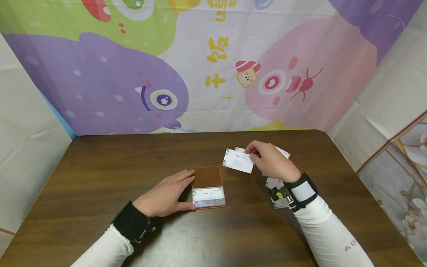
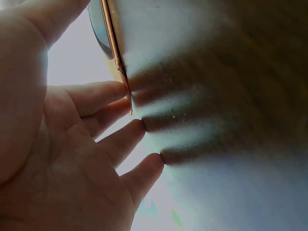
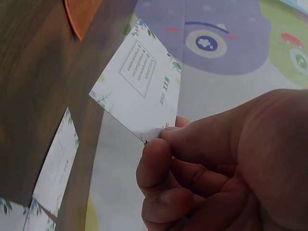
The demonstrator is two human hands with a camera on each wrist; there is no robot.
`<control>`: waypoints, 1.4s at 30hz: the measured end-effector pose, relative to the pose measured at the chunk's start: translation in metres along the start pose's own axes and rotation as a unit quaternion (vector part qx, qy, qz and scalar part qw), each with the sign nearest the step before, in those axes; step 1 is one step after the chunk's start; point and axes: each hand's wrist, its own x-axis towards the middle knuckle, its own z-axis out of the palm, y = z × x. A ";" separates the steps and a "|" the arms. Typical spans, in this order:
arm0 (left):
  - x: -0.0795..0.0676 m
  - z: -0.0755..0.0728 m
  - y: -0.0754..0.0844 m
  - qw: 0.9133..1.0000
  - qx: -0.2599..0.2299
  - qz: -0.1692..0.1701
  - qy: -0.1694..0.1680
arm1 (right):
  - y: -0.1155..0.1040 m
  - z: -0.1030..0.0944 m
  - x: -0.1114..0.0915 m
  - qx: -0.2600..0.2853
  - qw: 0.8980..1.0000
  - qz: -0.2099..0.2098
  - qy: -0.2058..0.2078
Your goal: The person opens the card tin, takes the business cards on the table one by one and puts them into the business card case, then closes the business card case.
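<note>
A brown leather card holder [image 1: 207, 177] lies unfolded on the table. A white business card with leaf prints [image 1: 208, 194] sits in its lower half. My left hand [image 1: 168, 194] rests at the holder's left side, fingers fairly straight, with fingertips and thumb touching its edge. In the left wrist view the fingertips [image 2: 129, 90] meet the holder's edge [image 2: 115, 53] and the tabletop. Between thumb and fingers, my right hand [image 1: 271, 161] pinches another business card [image 1: 237, 160] by its corner, lifted off the table in the right wrist view [image 3: 139, 82].
More business cards [image 1: 281, 203] are scattered on the brown wooden table [image 1: 133, 155], partly hidden beneath the right hand and wrist. A cartoon-printed cloth [image 1: 213, 107] hangs along the table's far edge. Pale panels [image 1: 373, 100] stand at both sides.
</note>
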 end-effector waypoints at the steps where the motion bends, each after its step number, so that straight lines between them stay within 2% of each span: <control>1: 0.000 0.000 0.000 1.000 0.000 0.000 -0.001 | -0.001 0.002 0.001 0.001 1.000 -0.003 -0.001; 21: -0.001 0.000 0.000 1.000 0.001 -0.007 -0.004 | -0.035 0.039 0.013 0.010 0.997 -0.065 -0.042; 42: 0.000 0.001 -0.002 1.000 0.001 -0.007 -0.002 | -0.054 0.068 0.019 0.002 0.992 -0.085 -0.092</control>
